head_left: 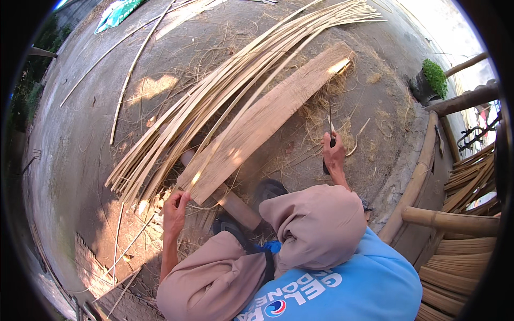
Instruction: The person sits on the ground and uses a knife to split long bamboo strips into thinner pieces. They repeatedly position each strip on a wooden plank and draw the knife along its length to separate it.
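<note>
A long wooden plank (273,115) slants away from me, from the lower left to the upper right. At its near left end my left hand (175,205) is closed, thumb against fingers, on a thin bamboo strip (196,178) that catches the light. My right hand (334,152) is wrapped round the dark handle of a knife (330,116), to the right of the plank. The blade points away from me and stands apart from the wood. Along the plank's left side lies a large bundle of pale bamboo strips (225,85).
Thin shavings (326,104) litter the concrete floor. A wooden block (239,210) lies under the plank's near end, by my feet. Bamboo poles (412,179) and more stacked strips (455,273) stand at the right. A potted plant (435,78) is at the far right.
</note>
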`<action>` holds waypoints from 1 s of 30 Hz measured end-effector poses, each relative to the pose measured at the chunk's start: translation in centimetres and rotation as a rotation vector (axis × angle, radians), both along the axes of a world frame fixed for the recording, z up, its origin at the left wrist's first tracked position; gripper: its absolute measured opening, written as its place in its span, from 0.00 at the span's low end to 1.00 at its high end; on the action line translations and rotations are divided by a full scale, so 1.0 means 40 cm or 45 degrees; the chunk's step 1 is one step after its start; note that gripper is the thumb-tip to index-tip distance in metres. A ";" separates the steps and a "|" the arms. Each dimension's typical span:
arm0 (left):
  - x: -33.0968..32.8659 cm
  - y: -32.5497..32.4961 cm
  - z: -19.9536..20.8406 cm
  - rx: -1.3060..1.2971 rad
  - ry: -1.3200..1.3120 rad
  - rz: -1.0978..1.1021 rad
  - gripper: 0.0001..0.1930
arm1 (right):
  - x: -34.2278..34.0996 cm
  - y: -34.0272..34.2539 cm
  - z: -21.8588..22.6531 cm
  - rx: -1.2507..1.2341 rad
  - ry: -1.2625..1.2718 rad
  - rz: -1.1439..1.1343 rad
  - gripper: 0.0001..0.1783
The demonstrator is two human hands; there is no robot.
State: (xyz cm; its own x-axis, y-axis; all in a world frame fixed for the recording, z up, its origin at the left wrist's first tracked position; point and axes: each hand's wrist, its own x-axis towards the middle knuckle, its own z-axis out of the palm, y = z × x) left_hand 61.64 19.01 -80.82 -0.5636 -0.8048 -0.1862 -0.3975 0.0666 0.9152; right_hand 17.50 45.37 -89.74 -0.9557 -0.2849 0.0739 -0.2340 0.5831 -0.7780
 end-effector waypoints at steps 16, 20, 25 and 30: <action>0.046 0.159 -0.154 0.105 -0.512 0.026 0.24 | -0.014 -0.219 -0.051 0.593 0.028 0.586 0.35; 0.083 0.145 -0.222 0.514 -0.388 0.002 0.27 | 0.226 -0.239 0.047 0.546 -0.164 0.983 0.34; 0.082 0.076 -0.148 1.065 -0.442 -0.099 0.28 | 0.332 -0.144 0.046 0.412 0.023 1.301 0.35; 0.123 0.044 -0.150 1.040 -0.424 -0.154 0.27 | 0.043 -0.236 0.025 0.388 -0.125 0.593 0.37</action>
